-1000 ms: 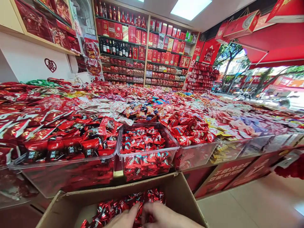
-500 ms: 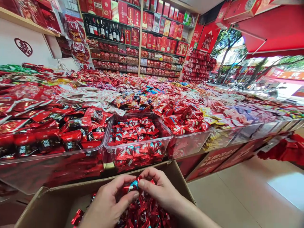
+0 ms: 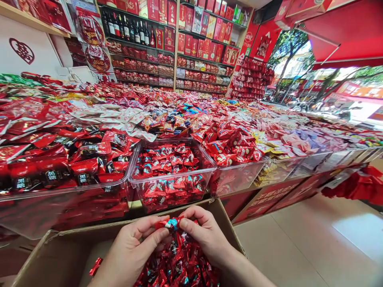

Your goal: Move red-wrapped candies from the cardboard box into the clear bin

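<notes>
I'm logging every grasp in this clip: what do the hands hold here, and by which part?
Both hands pinch one wrapped candy above the cardboard box: the left hand grips its left end, the right hand its right end, thumbs on top.

Glossy red foil wrappers (image 3: 179, 263) glinting inside matt brown cardboard box (image 3: 60, 255); clear smooth plastic bin (image 3: 173, 179) shining behind.

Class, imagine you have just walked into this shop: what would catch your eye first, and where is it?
First, the two hands low in the middle: the left hand and right hand lift a bunch of red foil candies over a cardboard box full of them. Just behind stands a clear bin of similar sweets. At the back, tall shelves carry bottles and red gift boxes.
</notes>
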Demonstrator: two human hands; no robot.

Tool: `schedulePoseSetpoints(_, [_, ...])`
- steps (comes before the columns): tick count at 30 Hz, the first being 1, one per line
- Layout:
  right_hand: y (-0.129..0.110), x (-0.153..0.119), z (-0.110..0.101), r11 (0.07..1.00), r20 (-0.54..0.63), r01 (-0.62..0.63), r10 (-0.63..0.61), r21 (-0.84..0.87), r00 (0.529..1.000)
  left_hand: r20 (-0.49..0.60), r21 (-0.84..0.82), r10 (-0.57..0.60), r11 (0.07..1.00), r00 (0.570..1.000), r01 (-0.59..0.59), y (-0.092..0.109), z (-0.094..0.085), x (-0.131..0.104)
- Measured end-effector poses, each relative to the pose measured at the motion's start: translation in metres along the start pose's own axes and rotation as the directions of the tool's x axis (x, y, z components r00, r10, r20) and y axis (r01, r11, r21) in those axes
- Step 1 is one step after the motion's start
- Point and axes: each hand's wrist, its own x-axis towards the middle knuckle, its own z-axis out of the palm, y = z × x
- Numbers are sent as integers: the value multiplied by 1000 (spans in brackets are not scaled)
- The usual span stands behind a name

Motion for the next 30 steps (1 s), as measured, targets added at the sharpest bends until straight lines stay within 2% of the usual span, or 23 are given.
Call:
schedulePoseSetpoints(5, [4,-1,-1,990,17,102,-101,-100,995,-75,240,122,966,990,-101,-2,1,-2])
schedulePoseSetpoints(10, [5,-3,1,953,10,223,-225,-207,974,-21,434,252,874,968,-218,0,0,-4])
schedulePoseSetpoints(12, [5,-3,2,953,1,219,-223,-211,975,-15,516,275,826,961,-228,2,-1,-6])
schedulePoseSetpoints(15, [6,-2,3,968,-13,145,-150,-205,989,17,586,269,778,963,-228,4,1,-7])
schedulePoseSetpoints(17, [7,-1,4,979,-13,111,-115,-170,993,20,555,255,801,967,-223,4,2,-7])
schedulePoseSetpoints(22, [7,-2,3,998,-4,55,-55,0,998,-85,328,170,935,982,-134,1,3,-5])
schedulePoseSetpoints(25, [7,-4,1,998,-52,3,0,61,999,7,188,53,981,999,-53,0,1,-3])
schedulePoseSetpoints(27, [8,-4,1,997,-82,-23,29,73,996,57,115,33,993,998,-40,0,2,-2])
schedulePoseSetpoints(28, [9,-5,1,997,-78,-32,37,71,996,55,65,42,997,998,-45,1,4,-1])
schedulePoseSetpoints(30, [10,-4,1,997,-57,-40,44,68,997,-28,-57,34,998,999,-35,2,7,-2])
